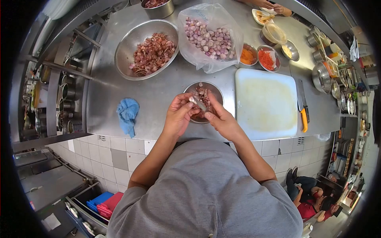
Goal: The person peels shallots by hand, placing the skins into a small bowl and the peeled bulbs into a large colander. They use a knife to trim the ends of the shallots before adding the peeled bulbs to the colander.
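Observation:
My left hand [178, 114] pinches a small pale shallot [192, 99] between thumb and fingers. In my right hand [223, 121] is a small knife [200, 104], its blade against or close to the shallot; its handle is hidden by my fingers. Both hands are over a small metal bowl [219, 92] that holds reddish-brown shallot skins [203, 94]. Farther back, a large metal bowl [124, 47] contains unpeeled shallots and loose skins [154, 53]. Beside it, peeled purple-white shallots [210, 39] fill an open clear plastic bag [194, 65].
Right of the hands lies a white cutting board [266, 103], with a yellow-handled knife [304, 115] alongside. A blue cloth [127, 115] is at left. Bowls of orange food [248, 54] and red shreds [266, 59] stand behind the board. Another person's hands [278, 8] are at the far edge; someone sits lower right [313, 198].

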A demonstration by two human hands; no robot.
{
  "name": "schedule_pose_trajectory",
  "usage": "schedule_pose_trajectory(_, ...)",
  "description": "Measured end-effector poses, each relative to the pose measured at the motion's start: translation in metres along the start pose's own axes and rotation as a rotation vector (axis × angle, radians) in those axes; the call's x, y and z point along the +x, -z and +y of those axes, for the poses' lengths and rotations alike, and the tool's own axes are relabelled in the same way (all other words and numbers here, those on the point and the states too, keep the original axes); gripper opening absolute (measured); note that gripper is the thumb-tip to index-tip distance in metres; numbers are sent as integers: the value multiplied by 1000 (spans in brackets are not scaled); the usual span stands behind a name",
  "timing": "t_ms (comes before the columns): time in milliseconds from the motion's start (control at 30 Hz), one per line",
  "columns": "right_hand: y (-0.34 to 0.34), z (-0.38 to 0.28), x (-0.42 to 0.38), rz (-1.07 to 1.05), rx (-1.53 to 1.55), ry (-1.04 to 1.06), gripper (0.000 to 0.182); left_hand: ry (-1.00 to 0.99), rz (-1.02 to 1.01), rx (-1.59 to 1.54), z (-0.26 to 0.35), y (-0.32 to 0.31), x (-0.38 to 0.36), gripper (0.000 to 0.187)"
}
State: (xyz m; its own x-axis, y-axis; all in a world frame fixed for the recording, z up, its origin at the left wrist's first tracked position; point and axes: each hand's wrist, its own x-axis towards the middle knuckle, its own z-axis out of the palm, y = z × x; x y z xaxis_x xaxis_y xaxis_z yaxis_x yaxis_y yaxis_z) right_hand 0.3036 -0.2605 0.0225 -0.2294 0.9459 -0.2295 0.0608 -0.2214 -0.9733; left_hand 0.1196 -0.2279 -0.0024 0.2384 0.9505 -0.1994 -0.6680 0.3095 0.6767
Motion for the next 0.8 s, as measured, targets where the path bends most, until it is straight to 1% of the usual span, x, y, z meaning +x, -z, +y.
schedule_pose_trajectory(67,-2,-6,-1,-88,46,118,59,-22,-25,77,1,-1,0,27)
schedule_pose_trajectory(100,-5,-13,-1,-43,-30,188,55,-24,-34,75,1,-1,0,27)
schedule_pose_trajectory(133,-3,-15,-1,-36,-37,193,55,-41,-74,100,2,-1,1,26)
schedule_pose_trajectory(200,1,-17,1,-84,-169,166,49,-63,-123,123,5,-2,3,25)
schedule_pose_trajectory(233,1,-14,2,-78,-174,171,49,-42,-111,142,8,-4,3,25)
schedule_pose_trajectory(300,-1,-11,4,35,-252,339,42,-24,-109,161,11,-4,6,25)
schedule_pose_trajectory(333,1,-15,3,41,-257,345,42,-4,-124,163,11,-1,8,24)
schedule_pose_trajectory(400,4,-27,-2,-42,157,-182,43,14,-147,165,11,1,13,24)
schedule_pose_trajectory(433,4,-27,0,-36,155,-177,43,52,-169,102,11,1,15,25)
schedule_pose_trajectory(500,3,-22,2,-76,548,-238,42,100,-188,39,12,-2,17,26)
schedule_pose_trajectory(600,3,-19,1,-92,491,-246,43,163,-119,-33,10,-9,15,29)
schedule_pose_trajectory(667,0,-16,-1,-75,498,-269,44,110,-87,103,5,-5,15,32)
schedule_pose_trajectory(733,-1,-15,2,-67,502,-279,44,104,-84,102,8,-8,15,30)
schedule_pose_trajectory(800,2,-13,6,90,469,-218,42,100,-86,102,11,-10,15,28)
